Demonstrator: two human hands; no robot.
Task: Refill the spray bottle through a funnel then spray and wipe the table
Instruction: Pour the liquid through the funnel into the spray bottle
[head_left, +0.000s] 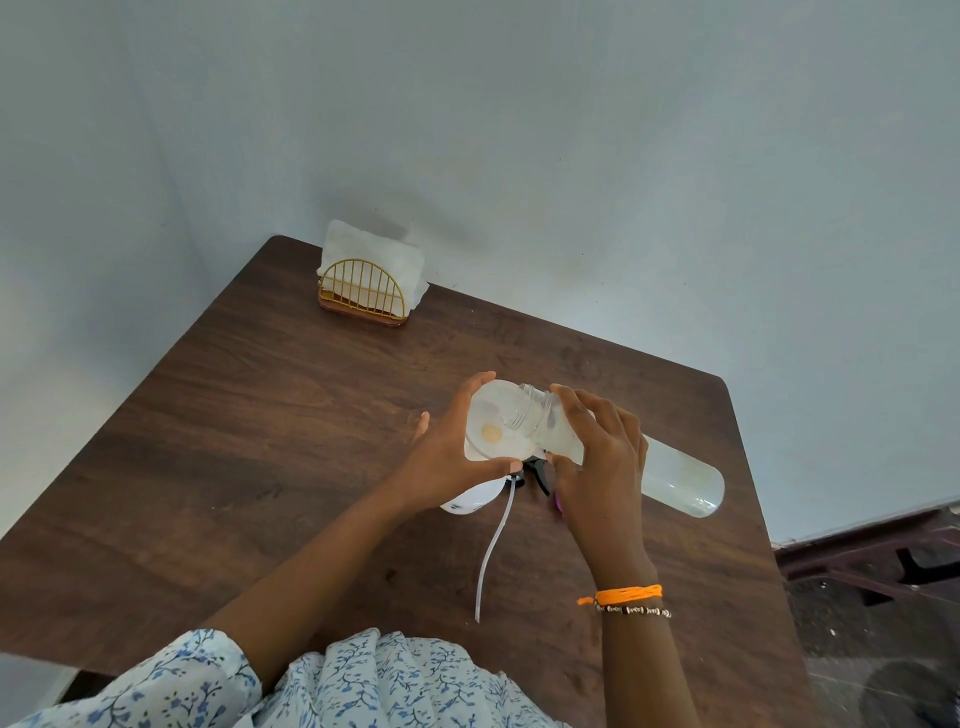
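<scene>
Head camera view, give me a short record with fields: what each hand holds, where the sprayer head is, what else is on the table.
left hand: steadies the funnel from its left side
right hand: grips the clear refill bottle, tipped with its open mouth over the funnel
spray bottle: white, under the funnel, mostly hidden
sprayer head: off the bottle, lying on the table, its dip tube pointing toward the person
napkin holder: gold wire, at the far corner, holding white napkins
liquid flow: cannot tell
</scene>
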